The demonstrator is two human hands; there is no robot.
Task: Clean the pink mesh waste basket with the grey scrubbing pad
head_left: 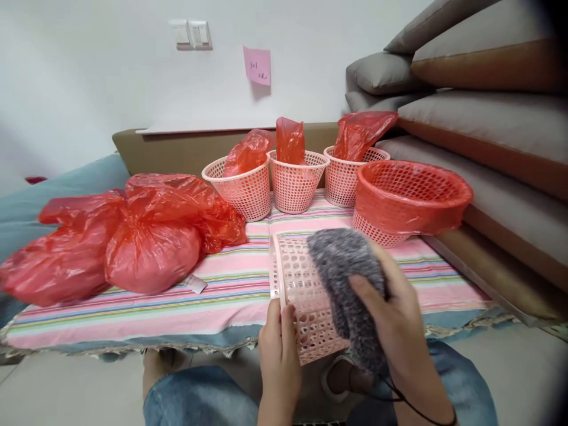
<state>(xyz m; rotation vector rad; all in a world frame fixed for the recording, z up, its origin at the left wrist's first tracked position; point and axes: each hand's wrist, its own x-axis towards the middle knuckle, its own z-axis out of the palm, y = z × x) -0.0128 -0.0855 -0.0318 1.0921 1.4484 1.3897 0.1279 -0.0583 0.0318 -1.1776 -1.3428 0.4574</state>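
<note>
A pink perforated plastic basket [306,284] is tipped on its side in front of me, its rim facing left. My left hand [280,340] pinches that rim at its lower edge. In my right hand [394,307] is a fuzzy grey cloth [350,272], bunched up and pressed against the outside of the basket near its base. The cloth hides much of the basket's right part.
Three pink baskets [296,183] with red plastic bags [290,141] inside stand at the back. Right of them is a basket with a red bag over its rim [412,201]. Filled red bags [153,248] lie left on the striped cloth [239,278]. Cushions [488,124] are stacked right.
</note>
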